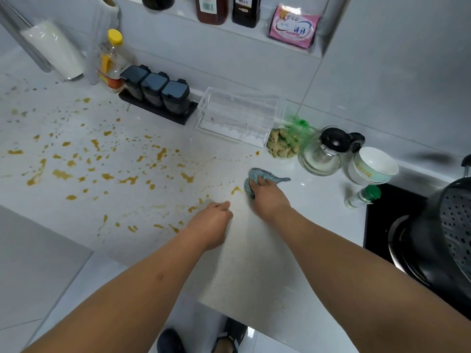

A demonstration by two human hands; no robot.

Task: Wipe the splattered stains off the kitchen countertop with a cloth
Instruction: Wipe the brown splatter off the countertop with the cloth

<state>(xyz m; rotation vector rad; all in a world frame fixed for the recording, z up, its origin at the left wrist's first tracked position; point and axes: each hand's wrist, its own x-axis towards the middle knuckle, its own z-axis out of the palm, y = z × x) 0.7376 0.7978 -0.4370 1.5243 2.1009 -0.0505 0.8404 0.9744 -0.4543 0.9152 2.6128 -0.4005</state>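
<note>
Left hand (212, 222) rests on the countertop (254, 263), fingers loosely curled, holding nothing. Just beyond, right hand (266, 197) grips the blue cloth (257, 174), pressed down beside an orange stain (235, 190). Splatter spreads leftward. Behind stand spice jars (155, 91), clear box (237, 115), glass teapot (325, 151).

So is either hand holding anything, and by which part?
The right hand holds the blue cloth, bunched under its fingers near the middle. The left hand holds nothing, resting on the countertop.

Blue-grey cloth (257, 180), mustard-yellow stains (62, 174), white countertop (257, 263)
</note>
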